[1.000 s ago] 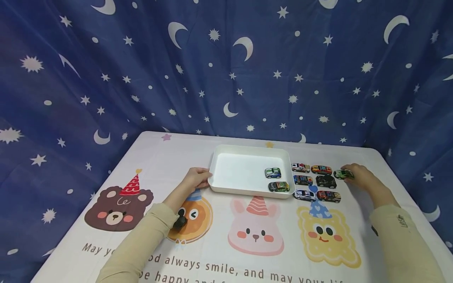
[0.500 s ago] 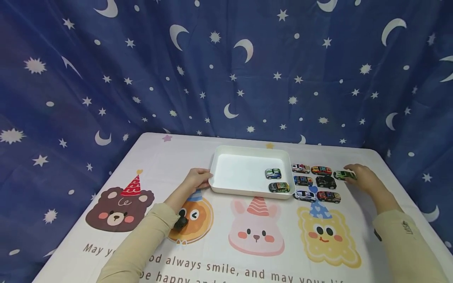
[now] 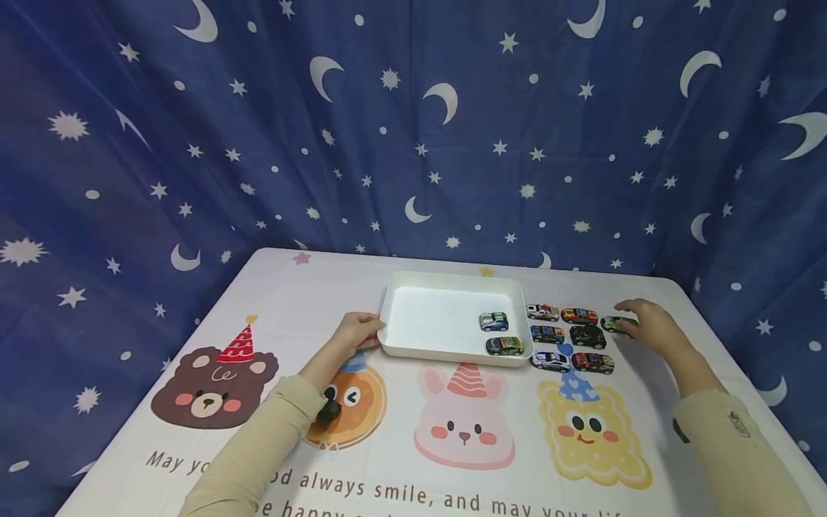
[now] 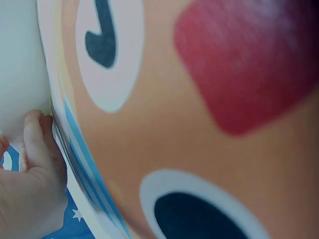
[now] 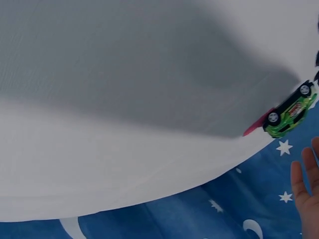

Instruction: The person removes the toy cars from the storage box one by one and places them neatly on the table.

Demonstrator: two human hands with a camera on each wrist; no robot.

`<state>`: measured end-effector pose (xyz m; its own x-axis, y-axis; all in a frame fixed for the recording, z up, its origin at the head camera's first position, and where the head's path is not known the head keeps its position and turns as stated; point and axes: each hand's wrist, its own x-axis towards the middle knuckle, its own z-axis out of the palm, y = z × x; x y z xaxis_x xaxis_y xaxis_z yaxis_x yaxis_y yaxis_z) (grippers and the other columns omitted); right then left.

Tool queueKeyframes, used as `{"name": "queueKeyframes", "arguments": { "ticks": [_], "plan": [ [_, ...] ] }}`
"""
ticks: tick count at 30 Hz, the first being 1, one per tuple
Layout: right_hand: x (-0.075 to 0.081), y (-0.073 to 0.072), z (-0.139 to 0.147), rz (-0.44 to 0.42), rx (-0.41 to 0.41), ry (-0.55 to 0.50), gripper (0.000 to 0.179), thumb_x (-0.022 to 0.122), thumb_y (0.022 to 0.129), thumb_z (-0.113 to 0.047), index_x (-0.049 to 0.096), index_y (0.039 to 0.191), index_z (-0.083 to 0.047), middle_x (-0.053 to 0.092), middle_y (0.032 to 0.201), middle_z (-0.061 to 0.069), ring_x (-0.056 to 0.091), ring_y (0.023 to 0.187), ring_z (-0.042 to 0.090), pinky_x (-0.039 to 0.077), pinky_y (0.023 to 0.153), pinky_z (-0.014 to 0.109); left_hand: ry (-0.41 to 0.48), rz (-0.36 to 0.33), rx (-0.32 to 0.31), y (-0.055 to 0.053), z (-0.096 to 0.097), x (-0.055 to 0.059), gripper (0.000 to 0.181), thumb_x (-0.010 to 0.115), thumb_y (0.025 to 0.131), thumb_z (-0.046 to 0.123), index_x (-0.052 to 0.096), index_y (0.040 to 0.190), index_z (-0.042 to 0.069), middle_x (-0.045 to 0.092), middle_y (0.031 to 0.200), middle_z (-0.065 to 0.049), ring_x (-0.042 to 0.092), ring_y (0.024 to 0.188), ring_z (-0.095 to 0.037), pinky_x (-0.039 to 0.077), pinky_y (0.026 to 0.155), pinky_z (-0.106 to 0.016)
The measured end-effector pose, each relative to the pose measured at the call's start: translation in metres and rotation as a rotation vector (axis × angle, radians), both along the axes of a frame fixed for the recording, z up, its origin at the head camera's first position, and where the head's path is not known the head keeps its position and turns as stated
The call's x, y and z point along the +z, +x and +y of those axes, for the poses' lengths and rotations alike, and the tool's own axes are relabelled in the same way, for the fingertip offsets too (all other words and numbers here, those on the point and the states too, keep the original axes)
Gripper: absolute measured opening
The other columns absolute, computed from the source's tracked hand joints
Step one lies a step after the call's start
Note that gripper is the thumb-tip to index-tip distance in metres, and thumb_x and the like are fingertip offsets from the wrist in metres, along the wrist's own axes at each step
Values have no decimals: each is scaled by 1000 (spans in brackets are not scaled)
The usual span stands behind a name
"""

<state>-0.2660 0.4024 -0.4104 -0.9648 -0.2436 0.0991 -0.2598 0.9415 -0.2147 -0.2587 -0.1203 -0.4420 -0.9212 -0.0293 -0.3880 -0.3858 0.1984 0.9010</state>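
A white tray (image 3: 426,319) lies near the back of the table with two toy cars in it, a white-green-blue one (image 3: 494,322) and a dark multicoloured one (image 3: 505,346). My left hand (image 3: 359,331) holds the tray's left end, fingers and thumb at its wall, also seen in the left wrist view. On the right, my right hand (image 3: 655,327) is beside a green toy car (image 5: 291,112). In the right wrist view its fingers (image 5: 297,181) are extended and apart from that car, which stands on the cloth.
Several toy cars stand in rows against the tray's right side, among them an orange-red one (image 3: 579,316) and a black one (image 3: 588,336). A white cloth (image 3: 568,495) printed with cartoon faces covers the table. Behind hangs a blue star-and-moon curtain (image 3: 362,129).
My right fingers have come away from the green toy car, which stays at the right end of the back row. My left hand keeps its hold on the tray. The head view shifts slightly.
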Motion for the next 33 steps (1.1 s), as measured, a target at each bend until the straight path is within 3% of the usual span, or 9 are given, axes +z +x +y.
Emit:
{"name": "queueKeyframes", "arguments": {
  "ticks": [6, 13, 26, 33],
  "plan": [
    [1, 6, -14, 46, 11, -21, 31, 63, 86, -6, 59, 108, 15, 57, 110, 37, 52, 103, 52, 45, 88, 62, 19, 2, 2, 0, 2, 0, 40, 58, 90, 8, 53, 127, -6, 64, 111, -21, 60, 63, -4, 58, 61, -15],
    [10, 7, -37, 36, 37, -11, 30, 62, 87, -7, 60, 110, 12, 58, 112, 34, 52, 107, 50, 43, 93, 62, 15, 1, 9, -3, 0, 1, 40, 59, 90, 8, 53, 127, -6, 67, 102, -16, 61, 65, -4, 58, 61, -15],
    [22, 16, -73, 3, 97, -27, 32, 63, 87, -8, 60, 114, 10, 60, 113, 31, 55, 106, 46, 47, 92, 60, 25, 6, -12, -4, -1, 1, 42, 58, 92, 9, 50, 130, -7, 60, 121, -26, 65, 72, -7, 59, 67, -18],
    [26, 25, -97, 3, 145, -78, 32, 63, 87, -5, 60, 116, 9, 61, 115, 29, 55, 109, 45, 48, 94, 58, 26, -1, -8, -2, 0, 0, 42, 58, 92, 9, 51, 130, -7, 59, 122, -26, 65, 72, -8, 59, 67, -18]
  ]
}}
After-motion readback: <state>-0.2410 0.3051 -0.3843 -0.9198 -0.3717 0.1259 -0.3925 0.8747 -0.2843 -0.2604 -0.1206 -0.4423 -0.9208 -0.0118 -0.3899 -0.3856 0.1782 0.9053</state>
